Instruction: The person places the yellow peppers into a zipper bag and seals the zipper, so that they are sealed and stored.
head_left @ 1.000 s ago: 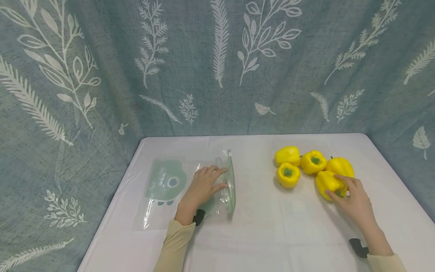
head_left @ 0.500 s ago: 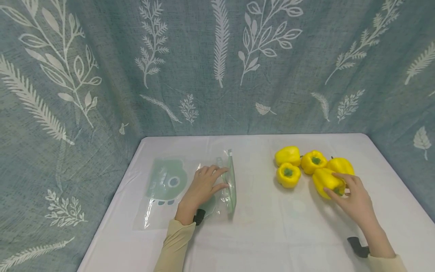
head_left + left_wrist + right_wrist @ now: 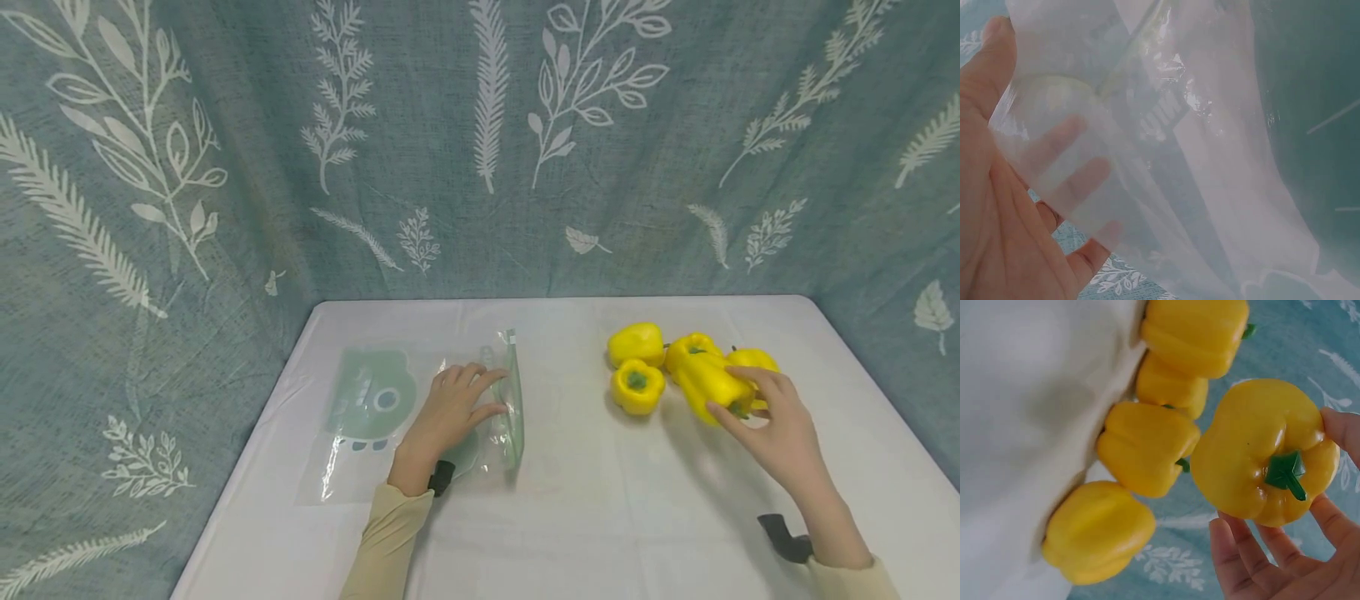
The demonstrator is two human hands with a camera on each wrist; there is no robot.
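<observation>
My left hand (image 3: 444, 414) grips a clear zip bag (image 3: 372, 392) with a green cartoon print at its mouth end, on the left of the table. In the left wrist view, several fingers (image 3: 1088, 181) show through the cloudy film while the thumb lies at its edge. The bag's green zip strip (image 3: 515, 408) stands raised by the fingertips. On the right, my right hand (image 3: 783, 429) holds a yellow bell pepper (image 3: 1254, 450) between thumb and fingers, its green stem facing the wrist. From the head view, this pepper overlaps two others behind it.
Several more yellow bell peppers rest on the white-covered table (image 3: 570, 517), among them a front one (image 3: 637, 387) and a back left one (image 3: 634, 343). A blue-green leaf-patterned curtain (image 3: 450, 150) hangs behind and beside the table.
My right hand has lifted the pepper and carried it slightly left and up, now in front of its neighbours. The left hand and bag look unchanged.
</observation>
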